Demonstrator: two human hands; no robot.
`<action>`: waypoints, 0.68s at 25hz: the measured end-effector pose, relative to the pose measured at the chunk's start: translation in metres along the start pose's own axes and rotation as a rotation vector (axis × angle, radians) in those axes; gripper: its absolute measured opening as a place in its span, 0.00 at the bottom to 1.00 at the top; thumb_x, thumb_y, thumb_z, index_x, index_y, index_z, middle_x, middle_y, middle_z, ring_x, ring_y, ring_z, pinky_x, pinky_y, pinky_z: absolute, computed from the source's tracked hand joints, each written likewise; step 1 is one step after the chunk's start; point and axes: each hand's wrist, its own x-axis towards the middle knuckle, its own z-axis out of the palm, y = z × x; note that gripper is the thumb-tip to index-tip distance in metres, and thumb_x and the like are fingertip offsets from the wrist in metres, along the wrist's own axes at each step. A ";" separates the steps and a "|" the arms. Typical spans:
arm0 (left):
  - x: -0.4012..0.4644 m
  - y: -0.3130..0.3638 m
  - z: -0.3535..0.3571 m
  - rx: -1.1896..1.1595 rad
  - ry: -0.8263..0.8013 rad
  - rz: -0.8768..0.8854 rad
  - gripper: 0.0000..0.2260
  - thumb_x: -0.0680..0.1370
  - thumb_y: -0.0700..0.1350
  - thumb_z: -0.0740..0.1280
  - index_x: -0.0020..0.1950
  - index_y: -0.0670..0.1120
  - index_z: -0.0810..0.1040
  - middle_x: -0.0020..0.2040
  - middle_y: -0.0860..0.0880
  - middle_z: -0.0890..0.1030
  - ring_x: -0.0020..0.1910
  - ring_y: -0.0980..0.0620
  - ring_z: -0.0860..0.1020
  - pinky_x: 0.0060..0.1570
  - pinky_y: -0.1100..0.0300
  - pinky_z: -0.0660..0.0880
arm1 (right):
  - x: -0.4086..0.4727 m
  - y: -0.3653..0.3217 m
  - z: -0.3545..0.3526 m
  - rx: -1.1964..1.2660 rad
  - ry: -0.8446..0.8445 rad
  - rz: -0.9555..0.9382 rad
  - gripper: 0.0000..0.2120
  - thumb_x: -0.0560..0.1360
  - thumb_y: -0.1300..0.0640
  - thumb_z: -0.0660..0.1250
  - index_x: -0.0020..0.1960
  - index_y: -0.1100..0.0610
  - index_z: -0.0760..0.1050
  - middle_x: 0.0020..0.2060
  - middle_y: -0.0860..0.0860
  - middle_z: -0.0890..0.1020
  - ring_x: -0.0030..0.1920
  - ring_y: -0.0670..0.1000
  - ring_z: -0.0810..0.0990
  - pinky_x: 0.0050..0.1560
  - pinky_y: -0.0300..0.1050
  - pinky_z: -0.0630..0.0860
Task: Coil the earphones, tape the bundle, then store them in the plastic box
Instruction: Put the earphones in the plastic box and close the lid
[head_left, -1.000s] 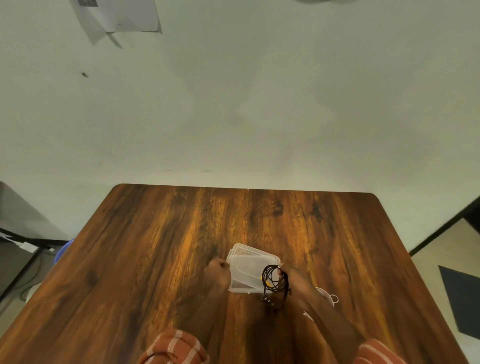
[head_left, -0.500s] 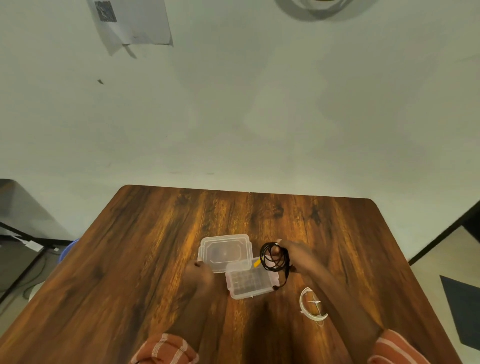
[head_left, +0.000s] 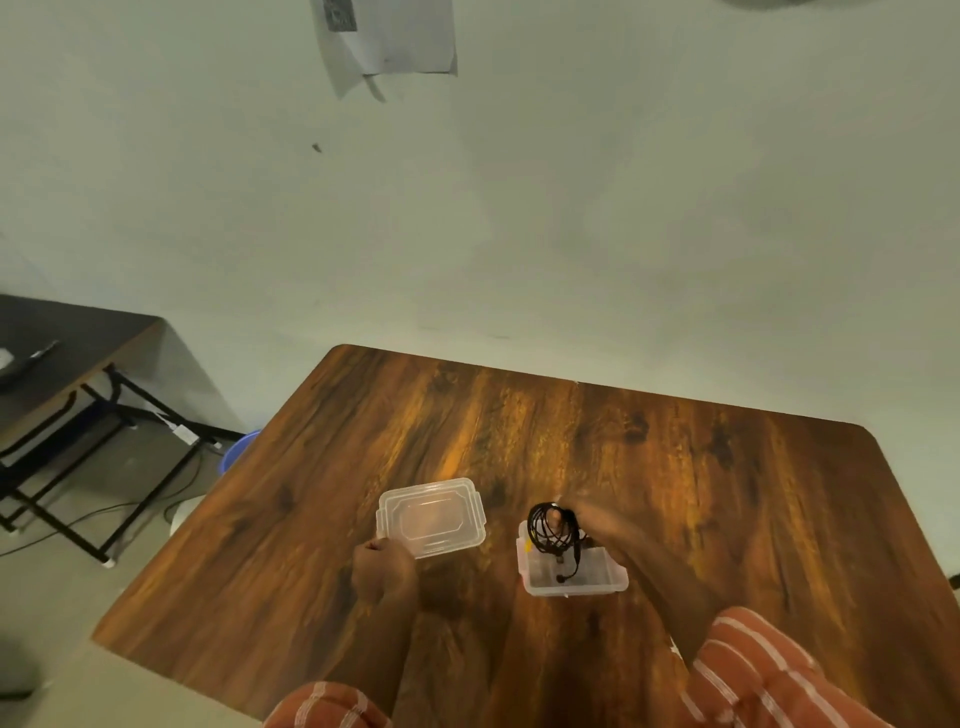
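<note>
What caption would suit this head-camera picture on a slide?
Right hand lowers the coiled earphones over the open plastic box; left hand holds the lid on the wooden table.

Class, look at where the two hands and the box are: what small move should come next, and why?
Probably lower the earphone bundle into the open box and let go: the right hand holds it just above the box, while the left hand holds the lid aside on the table.

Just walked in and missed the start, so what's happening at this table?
A person is packing away earphones. The right hand holds the coiled black earphones just over the open plastic box, one end of the cord dangling into it. The left hand holds the box's lid, set aside on the wooden table.
</note>
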 end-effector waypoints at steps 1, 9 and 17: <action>0.002 -0.001 -0.001 0.003 0.003 -0.001 0.12 0.81 0.43 0.60 0.60 0.38 0.75 0.58 0.37 0.80 0.54 0.37 0.79 0.56 0.43 0.77 | 0.007 0.005 0.000 -0.008 -0.022 0.032 0.13 0.80 0.55 0.58 0.41 0.57 0.77 0.37 0.54 0.80 0.39 0.51 0.78 0.44 0.45 0.76; -0.009 -0.009 0.011 0.032 -0.043 0.062 0.10 0.81 0.42 0.61 0.57 0.38 0.76 0.54 0.38 0.79 0.53 0.38 0.78 0.54 0.46 0.76 | 0.031 0.052 -0.011 -0.145 0.051 0.179 0.08 0.79 0.60 0.60 0.50 0.61 0.77 0.45 0.58 0.80 0.38 0.52 0.78 0.35 0.42 0.76; -0.039 -0.003 0.033 0.026 -0.081 0.190 0.07 0.80 0.41 0.61 0.51 0.39 0.76 0.48 0.41 0.79 0.46 0.43 0.78 0.47 0.50 0.76 | 0.025 0.053 -0.006 -0.551 0.234 0.050 0.18 0.72 0.57 0.69 0.60 0.61 0.78 0.55 0.57 0.82 0.48 0.53 0.79 0.36 0.40 0.73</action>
